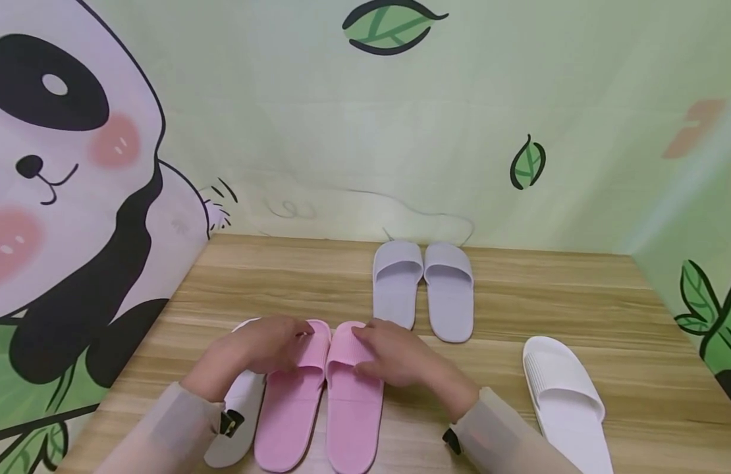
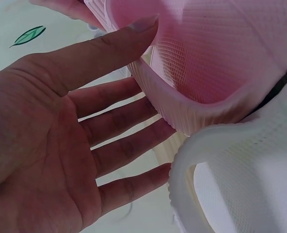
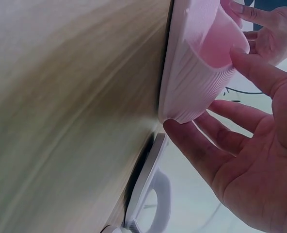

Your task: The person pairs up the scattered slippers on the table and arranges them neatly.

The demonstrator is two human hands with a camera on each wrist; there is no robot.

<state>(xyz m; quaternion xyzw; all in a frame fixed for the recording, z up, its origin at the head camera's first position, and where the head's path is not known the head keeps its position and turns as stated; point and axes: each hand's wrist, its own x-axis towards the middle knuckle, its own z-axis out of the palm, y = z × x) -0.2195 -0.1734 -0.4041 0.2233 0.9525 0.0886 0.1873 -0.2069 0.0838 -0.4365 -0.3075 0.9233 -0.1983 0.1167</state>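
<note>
On the wooden tabletop (image 1: 579,296) my pink slippers (image 1: 321,395) lie side by side just before me, my left hand (image 1: 265,345) and right hand (image 1: 401,359) resting on their straps, fingers (image 2: 119,92) straight and spread.

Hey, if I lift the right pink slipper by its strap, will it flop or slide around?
The right pink slipper looks like moulded foam, so probably light and slightly bendy, not floppy. The ribbed strap should give the right hand a decent grip. Lying flat on the wooden table, it would likely slide rather than tip when pushed.
</note>
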